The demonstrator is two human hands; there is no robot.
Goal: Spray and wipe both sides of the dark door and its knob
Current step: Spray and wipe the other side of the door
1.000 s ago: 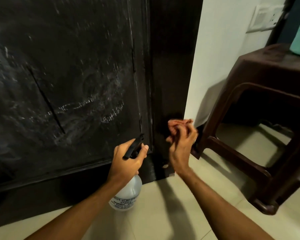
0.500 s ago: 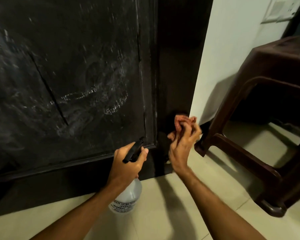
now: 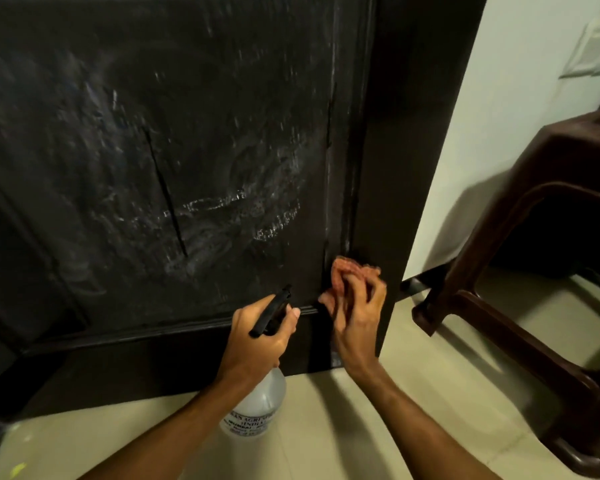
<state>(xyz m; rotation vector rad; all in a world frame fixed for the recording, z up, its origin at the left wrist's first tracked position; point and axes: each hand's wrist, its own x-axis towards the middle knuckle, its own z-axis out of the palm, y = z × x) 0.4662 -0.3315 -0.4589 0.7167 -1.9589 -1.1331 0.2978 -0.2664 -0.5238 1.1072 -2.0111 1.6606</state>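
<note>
We face the streaked dark door (image 3: pixel 153 150), stool (image 3: pixel 534 237) beside.
Right grip (image 3: pixel 357 320) clutches a cloth (image 3: pixel 347 268) against it; left grip (image 3: pixel 257 344) clasps the spray bottle (image 3: pixel 257 407).

A white wall (image 3: pixel 520 126) fills the upper right, with a pale switch plate (image 3: pixel 594 51) at the right edge, blurred. Below it stands a dark brown plastic stool (image 3: pixel 548 157), its legs resting on a pale glossy tiled floor (image 3: pixel 430 393). The stool throws soft shadows on both wall and floor.
</note>
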